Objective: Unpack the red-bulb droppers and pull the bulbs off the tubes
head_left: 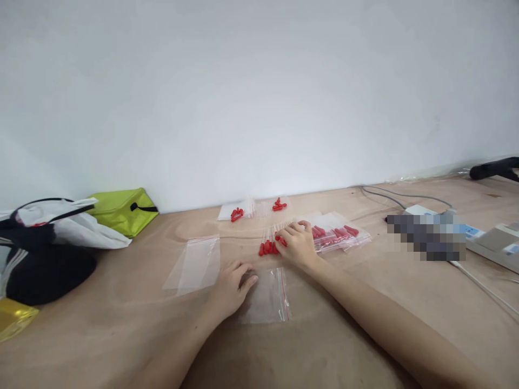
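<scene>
A row of slim clear droppers with red bulbs lies in the middle of the table. My right hand reaches over the right end of this row, its fingers curled down round red bulbs; the palm hides how many. Just in front lies a clear zip bag with a red stripe along its right edge, flat and with nothing seen inside. My left hand rests at the left side of that bag, thumb apart from the fingers. Filled zip bags with red-bulbed droppers are stacked right of my right hand.
More clear bags lie left. At the back are two small groups of red-bulbed droppers by the wall. A lime-green bag and a black cap-like item stand far left. Power strips and cables are right.
</scene>
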Demonstrator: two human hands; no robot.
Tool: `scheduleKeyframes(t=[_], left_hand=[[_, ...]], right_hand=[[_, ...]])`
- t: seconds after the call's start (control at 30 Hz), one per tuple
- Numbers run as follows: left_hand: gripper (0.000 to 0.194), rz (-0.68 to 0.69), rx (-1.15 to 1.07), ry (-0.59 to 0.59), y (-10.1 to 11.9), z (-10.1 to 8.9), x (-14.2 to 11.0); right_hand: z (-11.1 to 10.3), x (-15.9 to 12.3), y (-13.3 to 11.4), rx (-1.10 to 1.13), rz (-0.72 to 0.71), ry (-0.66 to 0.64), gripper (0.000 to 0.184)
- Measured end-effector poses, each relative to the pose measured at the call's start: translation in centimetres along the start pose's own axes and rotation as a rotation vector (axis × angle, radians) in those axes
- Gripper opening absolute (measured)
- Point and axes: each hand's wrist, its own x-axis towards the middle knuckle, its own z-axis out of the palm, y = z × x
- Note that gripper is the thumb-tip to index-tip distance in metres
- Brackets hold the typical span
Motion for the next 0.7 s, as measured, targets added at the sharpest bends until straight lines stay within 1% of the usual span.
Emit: scheduleKeyframes(t=[0.1,0.17,0.23,0.3,0.37,0.43,0.47,0.53,0.6,0.63,0.7], left_hand=[[0.014,-0.038,-0.053,-0.079,0.1,-0.3,0.8],[0.011,-0.049,-0.059,-0.102,0.4,-0.3,1.1],[0.009,-0.056,-0.072,-0.118,0.8,-0.3,1.1],[0.008,-0.068,-0.12,-0.132,0.9,-0.5,0.9],[0.009,-0.093,-0.186,-0.104,0.4,-1.3,0.5],[0.012,-0.144,-0.223,0.0,-1.0,-2.5,0.1],[0.014,-0.192,-0.21,0.089,-2.1,-3.2,-0.2],[0.018,-0.269,-0.156,0.25,-4.6,-4.7,-0.6],[0.018,-0.332,-0.085,0.348,-7.2,-5.7,-0.9],[0.017,-0.371,-0.037,0.369,-8.4,-5.9,-1.0],[0.017,-0.442,0.048,0.333,-10.1,-5.9,-1.2]], right_hand=[[0.3,-0.2,-0.4,-0.053,-0.008,-0.056,0.012],[0.1,-0.4,-0.6,-0.066,0.0,-0.097,0.012],[-0.2,-0.5,-0.7,-0.066,0.022,-0.123,0.016],[-0.5,-0.9,-0.5,-0.047,0.057,-0.111,0.021],[-1.0,-1.4,0.4,-0.036,0.098,-0.076,0.023],[-1.8,-2.0,1.9,-0.051,0.154,-0.035,0.024],[-2.3,-2.2,2.9,-0.071,0.195,-0.021,0.023],[-3.3,-2.5,5.0,-0.141,0.322,-0.017,0.025],[-4.3,-2.4,7.0,-0.22,0.488,-0.053,0.029],[-4.6,-2.2,7.7,-0.247,0.558,-0.1,0.035],[-5.1,-1.7,8.7,-0.278,0.663,-0.215,0.047]])
